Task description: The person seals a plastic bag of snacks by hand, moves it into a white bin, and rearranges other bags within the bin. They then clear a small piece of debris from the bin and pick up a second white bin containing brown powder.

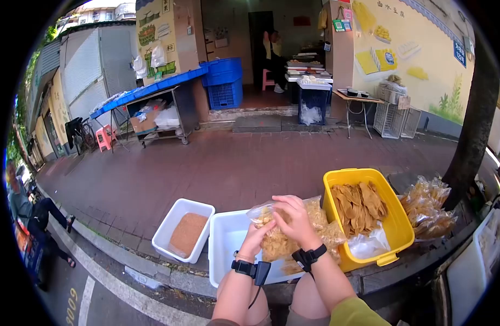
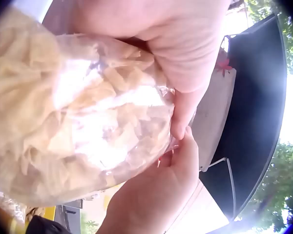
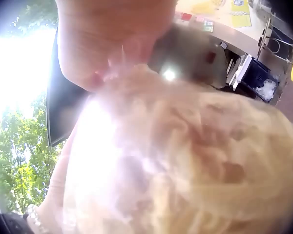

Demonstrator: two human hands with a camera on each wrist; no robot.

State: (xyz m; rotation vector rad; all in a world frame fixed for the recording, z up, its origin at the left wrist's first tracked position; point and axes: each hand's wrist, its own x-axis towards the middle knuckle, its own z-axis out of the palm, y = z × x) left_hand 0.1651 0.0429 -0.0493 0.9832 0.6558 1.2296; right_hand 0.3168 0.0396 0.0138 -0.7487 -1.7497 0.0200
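A person's two bare hands hold a clear plastic bag of pale yellow pieces above the right part of a wide white tub. The left hand is at the bag's upper left side, its fingers bent round the gathered plastic and nearly closed on it. The right hand reaches over the top from the right, fingers bent and close together, gripping the plastic; in the left wrist view the tips of the two hands meet at the bag's neck. How tightly each hand squeezes cannot be told.

More filled clear bags lie just right of the held one, beside the yellow tub. That tub contains flat brown pieces in its far part and a whitish plastic bag in its near part. Right of it are further bags of brown pieces, near a tree trunk. To the left of the wide tub, a smaller white tub contains a reddish-brown mass.

On the far side of the paving, a long desk with a blue top stands left of a shop doorway, with blue crates at its right end. A seated person is inside the doorway.
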